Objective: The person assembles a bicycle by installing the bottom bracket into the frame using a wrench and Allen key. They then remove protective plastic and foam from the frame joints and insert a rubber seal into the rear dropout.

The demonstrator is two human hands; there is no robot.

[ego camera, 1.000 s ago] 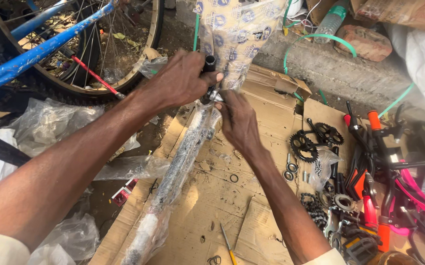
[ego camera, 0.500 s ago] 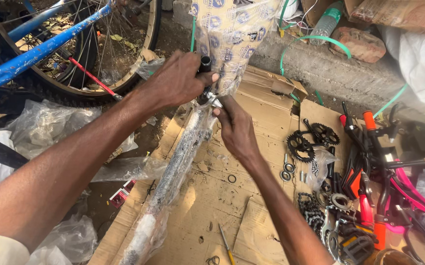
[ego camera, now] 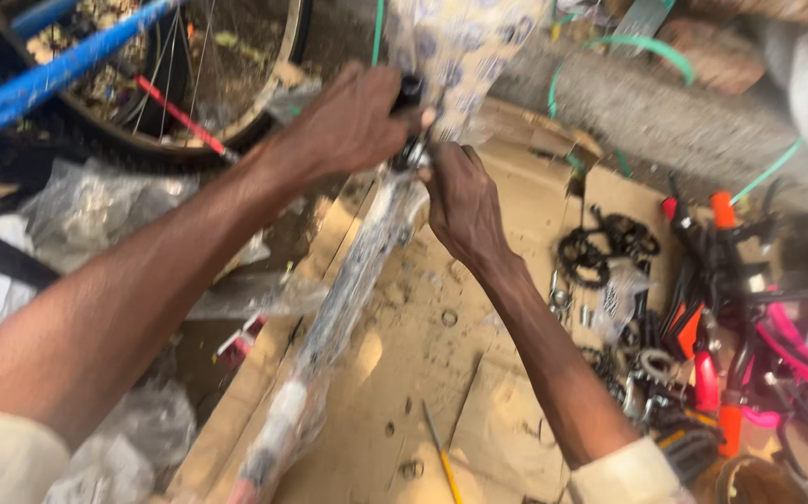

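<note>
two hands: left hand (ego camera: pixel 352 121) clenched on one plastic-wrapped tube (ego camera: pixel 348 289); right hand (ego camera: pixel 460 201) pinches its top.

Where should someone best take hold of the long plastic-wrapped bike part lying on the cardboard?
Probably mid-length on the plastic-wrapped bike part, from above: it slants across the cardboard with that stretch bare. Its upper end is already taken by the left hand and right hand.
</note>
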